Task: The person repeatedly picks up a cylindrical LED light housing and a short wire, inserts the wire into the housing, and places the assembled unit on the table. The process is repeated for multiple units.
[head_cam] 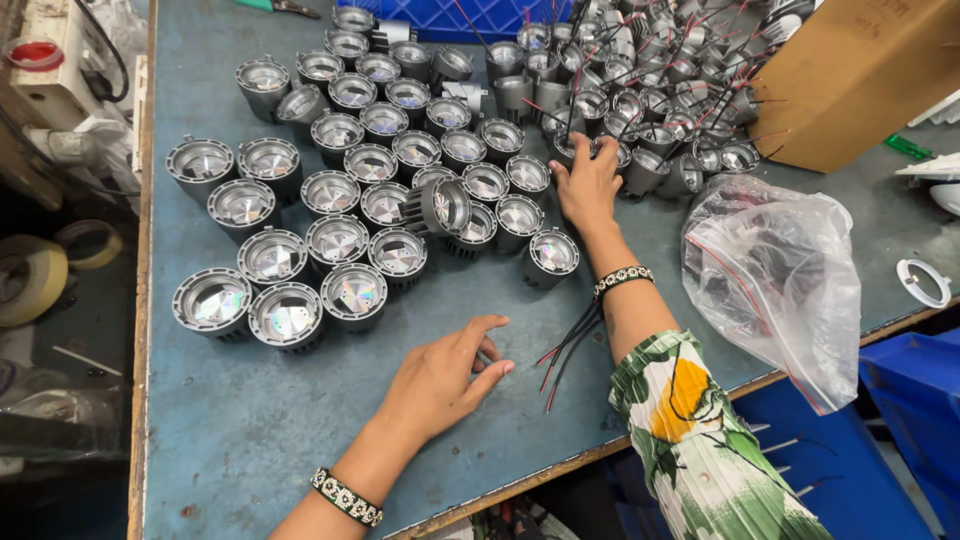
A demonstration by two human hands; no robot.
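My right hand (588, 185) reaches forward over the table (250, 430), and its fingers curl around a grey round lamp housing (573, 148) at the edge of a pile of wired housings (660, 100). My left hand (445, 378) rests on the bare table near the front edge, fingers apart and holding nothing. Several grey housings with shiny reflector faces (340, 240) stand in rows to the left of my right hand. One housing (552, 252) stands alone beside my right wrist. Red and black wires (565, 352) lie under my right forearm.
A brown cardboard box (860, 70) stands at the back right. A clear plastic bag (775, 275) lies at the right, with a white ring (925, 283) beyond it. A blue crate (450, 15) sits at the back. Blue bins (900, 410) stand below the table's front edge, and tape rolls (30, 280) lie at the left.
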